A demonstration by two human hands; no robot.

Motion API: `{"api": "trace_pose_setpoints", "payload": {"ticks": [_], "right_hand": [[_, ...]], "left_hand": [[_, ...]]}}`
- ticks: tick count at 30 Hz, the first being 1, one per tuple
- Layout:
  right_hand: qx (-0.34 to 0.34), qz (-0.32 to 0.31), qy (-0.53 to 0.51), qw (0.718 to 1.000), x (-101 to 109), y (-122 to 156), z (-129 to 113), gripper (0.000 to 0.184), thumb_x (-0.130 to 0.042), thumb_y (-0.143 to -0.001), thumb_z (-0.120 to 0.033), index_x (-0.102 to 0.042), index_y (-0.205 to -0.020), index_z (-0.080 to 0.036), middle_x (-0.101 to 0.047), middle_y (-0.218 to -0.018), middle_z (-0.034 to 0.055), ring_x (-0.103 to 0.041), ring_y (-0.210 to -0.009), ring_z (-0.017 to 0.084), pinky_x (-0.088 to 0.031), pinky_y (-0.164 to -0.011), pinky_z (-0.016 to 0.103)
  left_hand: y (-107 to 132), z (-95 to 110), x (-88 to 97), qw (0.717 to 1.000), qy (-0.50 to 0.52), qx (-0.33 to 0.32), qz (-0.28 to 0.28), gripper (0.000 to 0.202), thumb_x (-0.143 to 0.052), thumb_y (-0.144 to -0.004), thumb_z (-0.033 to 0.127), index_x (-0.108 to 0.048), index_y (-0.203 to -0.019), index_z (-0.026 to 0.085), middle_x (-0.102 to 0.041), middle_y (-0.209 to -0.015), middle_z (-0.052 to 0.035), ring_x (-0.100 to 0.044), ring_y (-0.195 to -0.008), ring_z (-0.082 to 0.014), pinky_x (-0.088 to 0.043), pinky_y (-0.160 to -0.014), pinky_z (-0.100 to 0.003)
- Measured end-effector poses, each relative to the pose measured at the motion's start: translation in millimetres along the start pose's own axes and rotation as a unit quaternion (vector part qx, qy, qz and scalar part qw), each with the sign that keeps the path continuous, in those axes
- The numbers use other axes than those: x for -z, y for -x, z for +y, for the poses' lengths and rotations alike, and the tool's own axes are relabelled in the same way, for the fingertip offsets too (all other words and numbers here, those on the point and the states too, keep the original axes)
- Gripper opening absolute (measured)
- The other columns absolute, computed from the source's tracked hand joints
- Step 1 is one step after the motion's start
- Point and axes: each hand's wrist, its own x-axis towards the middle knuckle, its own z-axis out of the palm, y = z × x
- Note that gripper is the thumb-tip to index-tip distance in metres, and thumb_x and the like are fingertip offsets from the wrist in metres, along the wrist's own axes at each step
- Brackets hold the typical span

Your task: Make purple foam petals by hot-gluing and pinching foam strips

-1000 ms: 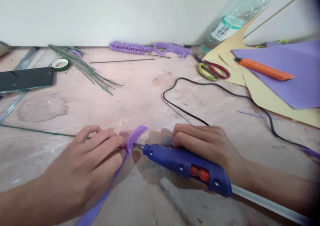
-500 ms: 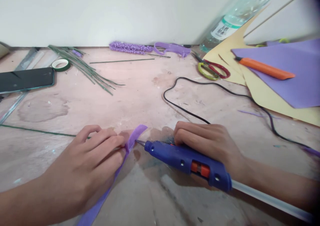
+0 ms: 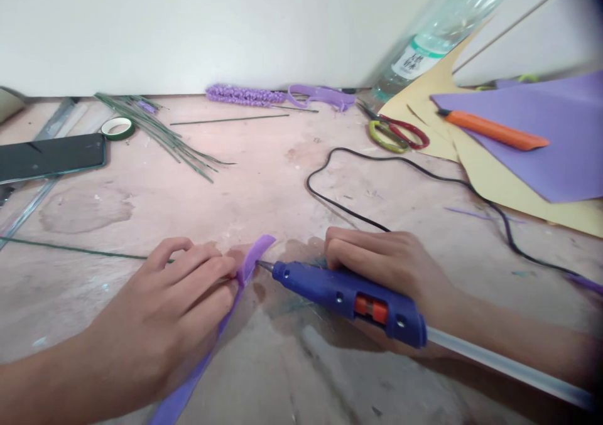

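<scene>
My left hand (image 3: 160, 315) pinches a purple strip (image 3: 257, 255) near its end; the rest of the strip trails out below the palm toward the bottom edge. A thin green wire (image 3: 89, 250) runs from the left into the same fingers, where its tip is hidden. My right hand (image 3: 381, 265) is closed around a blue hot glue gun (image 3: 306, 282), its grip mostly hidden behind the body. The metal nozzle points left and meets the strip's right edge, or nearly so. A clear glue stick (image 3: 499, 365) sticks out of the gun's back.
Green wires (image 3: 162, 137), a tape roll (image 3: 117, 129) and a phone (image 3: 51, 156) lie at the left. At the back sits a fuzzy purple spike (image 3: 245, 95). Scissors (image 3: 398, 133), a bottle (image 3: 417, 58), an orange utility knife (image 3: 497, 130), purple sheets (image 3: 560, 167) and a black cord (image 3: 414, 161) occupy the right.
The glue gun has shifted very slightly left at its rear, with its nozzle still at the strip. Both hands keep their hold, and the view has moved a little.
</scene>
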Motion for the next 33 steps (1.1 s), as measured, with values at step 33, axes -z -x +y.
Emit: {"api": "trace_pose_setpoints", "payload": {"ticks": [33], "right_hand": [[0.156, -0.100, 0.085, 0.979, -40, -32, -91, 0.044, -0.054, -0.104, -0.052, -0.060, -0.134, -0.021, -0.067, -0.117, 0.0073, -0.052, -0.106, 0.025, -0.035, -0.087, 0.040]], "left_hand": [[-68, -54, 33.9, 0.980, -0.027, -0.062, -0.185, 0.013, -0.059, -0.089, 0.010, -0.066, -0.090, 0.021, -0.065, -0.066, -0.0007, -0.056, -0.061, -0.0204, -0.027, -0.056, -0.031]]}}
